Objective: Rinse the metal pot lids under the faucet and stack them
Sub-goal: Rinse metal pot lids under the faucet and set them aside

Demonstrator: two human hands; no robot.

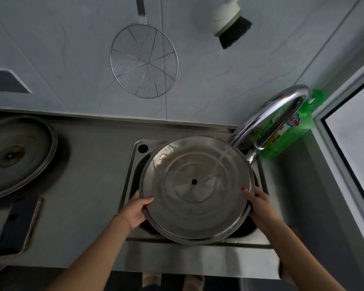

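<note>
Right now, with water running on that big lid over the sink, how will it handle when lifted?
The lid looks like stiff sheet metal, so it probably won't flex. Wet from the faucet, its rim is likely slippery; both hands, left hand and right hand, grip opposite edges.

Head view, steeply downward, near sink (132,164)

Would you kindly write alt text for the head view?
Both hands, left hand and right hand, grip a metal lid over the sink under the running faucet. A second lid lies on the counter.
</note>
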